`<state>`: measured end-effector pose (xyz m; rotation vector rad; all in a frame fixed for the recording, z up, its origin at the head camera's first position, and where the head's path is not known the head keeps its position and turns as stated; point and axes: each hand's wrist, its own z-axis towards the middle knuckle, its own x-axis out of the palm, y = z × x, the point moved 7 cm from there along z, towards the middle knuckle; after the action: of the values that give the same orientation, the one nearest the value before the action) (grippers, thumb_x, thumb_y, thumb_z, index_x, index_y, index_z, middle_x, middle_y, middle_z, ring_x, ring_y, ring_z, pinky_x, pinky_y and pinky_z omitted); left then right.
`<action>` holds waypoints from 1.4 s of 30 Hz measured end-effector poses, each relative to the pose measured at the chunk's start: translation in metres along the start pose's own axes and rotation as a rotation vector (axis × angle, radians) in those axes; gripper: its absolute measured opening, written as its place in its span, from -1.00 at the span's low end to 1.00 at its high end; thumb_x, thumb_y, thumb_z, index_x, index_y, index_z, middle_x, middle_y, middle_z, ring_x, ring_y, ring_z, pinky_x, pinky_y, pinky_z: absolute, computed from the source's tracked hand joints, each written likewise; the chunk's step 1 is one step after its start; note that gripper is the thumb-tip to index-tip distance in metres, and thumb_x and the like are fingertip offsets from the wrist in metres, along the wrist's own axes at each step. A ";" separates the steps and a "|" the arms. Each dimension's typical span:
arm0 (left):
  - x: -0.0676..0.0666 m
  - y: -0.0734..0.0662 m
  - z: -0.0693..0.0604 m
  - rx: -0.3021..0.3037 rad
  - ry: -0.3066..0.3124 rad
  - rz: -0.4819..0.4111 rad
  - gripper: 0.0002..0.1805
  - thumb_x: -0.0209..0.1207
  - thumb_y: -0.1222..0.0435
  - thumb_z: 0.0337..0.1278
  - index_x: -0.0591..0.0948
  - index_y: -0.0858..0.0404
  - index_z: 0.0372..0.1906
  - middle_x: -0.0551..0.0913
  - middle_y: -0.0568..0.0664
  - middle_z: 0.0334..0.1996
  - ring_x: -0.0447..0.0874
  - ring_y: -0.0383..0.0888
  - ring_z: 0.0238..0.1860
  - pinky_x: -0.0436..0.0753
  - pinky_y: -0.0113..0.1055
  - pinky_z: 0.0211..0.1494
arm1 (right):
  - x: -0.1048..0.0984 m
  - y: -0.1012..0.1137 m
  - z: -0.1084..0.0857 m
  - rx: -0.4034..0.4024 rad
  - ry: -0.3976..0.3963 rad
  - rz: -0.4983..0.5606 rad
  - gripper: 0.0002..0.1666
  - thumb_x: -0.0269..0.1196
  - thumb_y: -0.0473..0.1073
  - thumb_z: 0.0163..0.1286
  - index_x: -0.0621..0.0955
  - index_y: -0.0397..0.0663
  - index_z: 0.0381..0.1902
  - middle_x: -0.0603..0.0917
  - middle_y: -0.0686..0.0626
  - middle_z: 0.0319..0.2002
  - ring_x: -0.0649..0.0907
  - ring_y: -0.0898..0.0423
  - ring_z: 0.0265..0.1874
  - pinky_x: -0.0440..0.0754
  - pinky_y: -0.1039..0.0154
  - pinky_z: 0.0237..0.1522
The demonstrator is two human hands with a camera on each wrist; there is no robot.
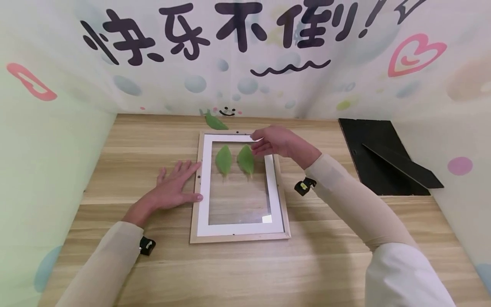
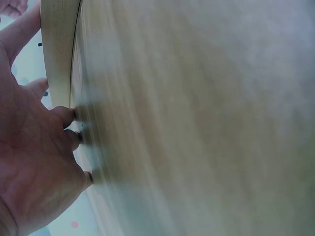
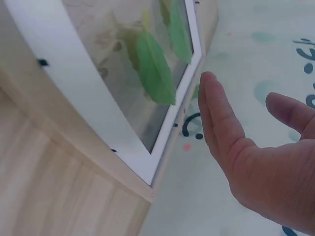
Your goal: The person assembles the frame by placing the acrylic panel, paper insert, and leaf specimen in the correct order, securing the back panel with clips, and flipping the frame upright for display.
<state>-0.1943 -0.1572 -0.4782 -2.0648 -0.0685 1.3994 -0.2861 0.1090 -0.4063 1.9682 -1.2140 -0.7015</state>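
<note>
Here, the frame (image 1: 245,238) lies on the surface (image 1: 215,273), two leaves (image 1: 223,159) side by side over the upper half of its glass (image 1: 238,202). The left hand (image 1: 173,190) has its grip spread, thumb and forefinger resting on the frame's left edge. The right hand (image 1: 279,141) hovers by the upper right corner, near one leaf, its grip empty, fingers together, thumb apart. A third leaf (image 1: 216,123) lies just behind; a black panel (image 1: 377,143) sits off to the right.
</note>
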 end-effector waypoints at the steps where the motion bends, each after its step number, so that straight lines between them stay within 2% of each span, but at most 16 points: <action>1: 0.000 0.000 0.000 0.000 0.000 0.000 0.08 0.11 -0.32 0.10 -0.18 -0.10 0.57 -0.23 0.22 0.56 -0.40 0.28 0.53 -0.45 0.42 0.34 | -0.001 0.003 0.002 -0.005 -0.001 0.016 -0.52 0.11 -0.19 0.45 0.41 -0.34 0.24 0.53 -0.38 0.10 0.69 -0.07 -0.14 0.55 0.03 0.18; 8: 0.000 -0.001 0.000 -0.004 0.004 -0.006 0.07 0.11 -0.32 0.10 -0.17 -0.10 0.57 -0.23 0.21 0.56 -0.41 0.27 0.53 -0.46 0.42 0.34 | -0.011 0.021 0.016 -0.026 -0.040 0.090 -0.75 0.09 -0.19 0.44 0.49 -0.23 -0.02 0.55 -0.36 0.08 0.69 -0.14 -0.07 0.55 0.03 0.18; 17: 0.000 -0.001 0.000 0.001 -0.005 0.006 0.07 0.12 -0.31 0.11 -0.15 -0.07 0.58 -0.21 0.23 0.56 -0.39 0.29 0.53 -0.44 0.43 0.34 | -0.016 0.035 0.029 -0.044 -0.048 0.133 -0.75 0.10 -0.16 0.47 0.51 -0.23 -0.04 0.60 -0.29 -0.01 0.65 -0.16 0.02 0.60 0.10 0.12; 25: 0.001 -0.001 0.001 -0.006 0.000 0.007 0.07 0.10 -0.32 0.11 -0.16 -0.07 0.58 -0.21 0.22 0.56 -0.40 0.28 0.53 -0.44 0.42 0.35 | -0.008 0.037 0.049 -0.052 -0.023 0.190 -0.68 0.11 -0.18 0.46 0.50 -0.26 0.07 0.51 -0.36 0.18 0.56 -0.22 0.15 0.53 0.06 0.22; 30: 0.000 0.000 0.000 -0.006 -0.006 0.007 0.07 0.10 -0.32 0.10 -0.16 -0.08 0.58 -0.21 0.22 0.56 -0.40 0.28 0.53 -0.44 0.42 0.35 | 0.000 0.040 0.061 -0.067 -0.026 0.218 -0.67 0.11 -0.20 0.46 0.49 -0.29 0.08 0.53 -0.35 0.11 0.51 -0.25 0.22 0.50 0.05 0.24; 36: 0.000 -0.001 -0.001 0.002 -0.013 0.000 0.06 0.11 -0.31 0.11 -0.15 -0.08 0.58 -0.21 0.21 0.56 -0.40 0.27 0.53 -0.44 0.42 0.35 | 0.004 0.041 0.075 -0.071 -0.031 0.230 -0.58 0.08 -0.22 0.47 0.43 -0.39 0.17 0.53 -0.33 0.08 0.57 -0.20 0.10 0.50 0.06 0.24; 42: 0.000 -0.001 -0.002 0.000 -0.005 -0.012 0.06 0.11 -0.30 0.12 -0.15 -0.07 0.58 -0.22 0.21 0.56 -0.41 0.26 0.53 -0.46 0.41 0.35 | 0.005 0.042 0.085 -0.080 -0.045 0.243 -0.45 0.06 -0.24 0.47 0.34 -0.40 0.33 0.57 -0.29 -0.01 0.48 -0.25 0.24 0.51 0.07 0.23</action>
<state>-0.1927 -0.1574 -0.4769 -2.0577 -0.0837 1.3976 -0.3694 0.0678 -0.4245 1.7121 -1.4016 -0.6611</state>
